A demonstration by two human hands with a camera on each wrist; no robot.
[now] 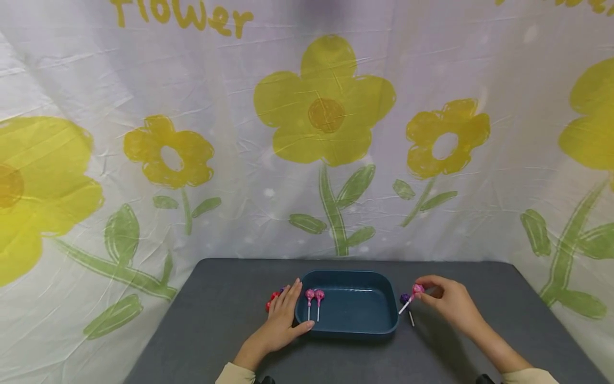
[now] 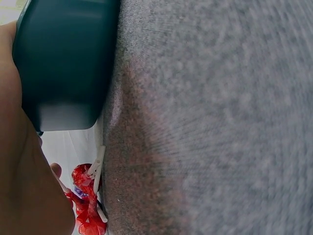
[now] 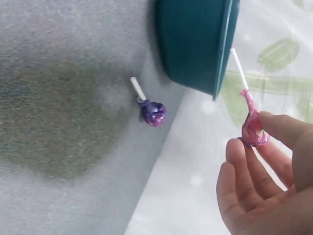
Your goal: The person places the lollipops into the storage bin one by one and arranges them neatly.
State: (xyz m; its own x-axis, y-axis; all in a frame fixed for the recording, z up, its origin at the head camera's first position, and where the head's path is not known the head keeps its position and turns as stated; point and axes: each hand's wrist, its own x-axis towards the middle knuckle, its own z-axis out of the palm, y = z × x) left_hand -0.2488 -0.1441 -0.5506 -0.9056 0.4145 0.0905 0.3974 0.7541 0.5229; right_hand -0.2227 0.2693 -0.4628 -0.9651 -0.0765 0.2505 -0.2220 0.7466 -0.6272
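Note:
My right hand [image 1: 453, 304] pinches a pink-wrapped lollipop [image 1: 418, 288] by its candy end between thumb and fingers. Its white stick points toward the dark teal tray [image 1: 355, 314], just beyond the tray's right side. Under the held candy, a purple lollipop [image 3: 153, 113] lies on the table. Along the tray's left rim rests my left hand [image 1: 280, 325], fingers stretched out and the thumb at the front left corner. Inside the tray, two pink lollipops [image 1: 320, 295] lie side by side near the left wall, sticks toward me.
Several red-wrapped lollipops [image 2: 88, 196], with a bit of purple among them, lie left of the tray, partly hidden by my left hand. A grey cloth surface [image 1: 201, 330] covers the table. Behind it hangs a white curtain [image 1: 259, 213] with yellow flowers.

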